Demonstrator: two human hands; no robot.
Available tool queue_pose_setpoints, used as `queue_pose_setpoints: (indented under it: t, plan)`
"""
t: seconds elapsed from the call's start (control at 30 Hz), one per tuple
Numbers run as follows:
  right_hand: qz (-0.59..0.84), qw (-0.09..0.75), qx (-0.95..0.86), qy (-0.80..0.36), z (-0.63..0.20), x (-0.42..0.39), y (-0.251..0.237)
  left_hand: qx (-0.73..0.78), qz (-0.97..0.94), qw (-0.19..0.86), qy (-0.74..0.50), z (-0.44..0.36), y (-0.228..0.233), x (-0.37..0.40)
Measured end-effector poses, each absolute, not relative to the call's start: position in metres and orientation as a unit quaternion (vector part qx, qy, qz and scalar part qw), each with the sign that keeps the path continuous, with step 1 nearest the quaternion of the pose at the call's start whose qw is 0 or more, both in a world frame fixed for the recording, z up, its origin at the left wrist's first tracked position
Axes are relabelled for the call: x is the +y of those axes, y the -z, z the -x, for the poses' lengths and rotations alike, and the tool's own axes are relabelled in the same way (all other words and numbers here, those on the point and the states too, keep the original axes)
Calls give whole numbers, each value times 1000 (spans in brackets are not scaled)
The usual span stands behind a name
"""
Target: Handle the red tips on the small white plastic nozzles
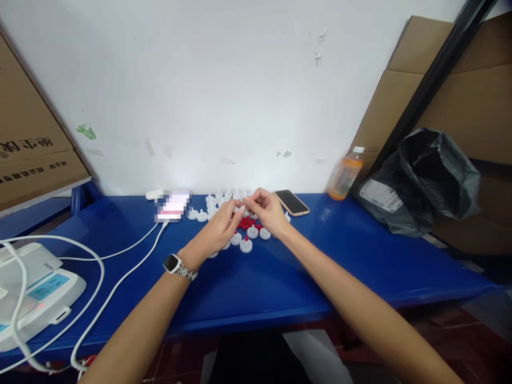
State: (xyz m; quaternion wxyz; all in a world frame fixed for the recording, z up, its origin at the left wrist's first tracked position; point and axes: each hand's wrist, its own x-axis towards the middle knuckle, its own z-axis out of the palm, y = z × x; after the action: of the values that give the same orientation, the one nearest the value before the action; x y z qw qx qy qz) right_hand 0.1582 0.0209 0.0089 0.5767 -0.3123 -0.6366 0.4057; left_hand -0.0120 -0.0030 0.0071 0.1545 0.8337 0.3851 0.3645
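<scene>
My left hand (222, 224), with a watch on the wrist, has its fingers closed round a small white spouted cap (240, 207). Thumb and forefinger of my right hand (267, 212) pinch together right at that cap; what lies between these fingertips is too small to make out. Under and in front of the hands is a pile of small red pieces (248, 224). Around it stand several white spouted caps (265, 233), and one nearer cap (246, 246) has a red tip on its spout. More white caps (219, 197) stand in rows behind my left hand, which partly hides them.
A phone (293, 202) lies right of the caps; a lit, blurred-out device (174, 207) is at left with white cables (136, 266). A white power strip (52, 298) sits front left. An orange bottle (346, 175) and a grey plastic bag (420, 184) stand right on the blue table (256, 293).
</scene>
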Motion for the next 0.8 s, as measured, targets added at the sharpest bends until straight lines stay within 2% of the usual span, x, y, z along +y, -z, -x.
queue_pose_setpoints:
  t: [0.27, 0.4, 0.6, 0.8]
  plan:
    - [387, 503, -710, -305, -166, 28, 4, 436, -819, 107, -356, 52, -18, 10]
    - [427, 450, -750, -231, -167, 26, 6, 444, -809, 138, -360, 62, -19, 11]
    - [435, 416, -764, -232, -166, 24, 6, 485, -789, 174, -335, 77, -19, 13]
    - [431, 411, -770, -228, -165, 27, 9, 545, -766, 148, -306, 94, -13, 19]
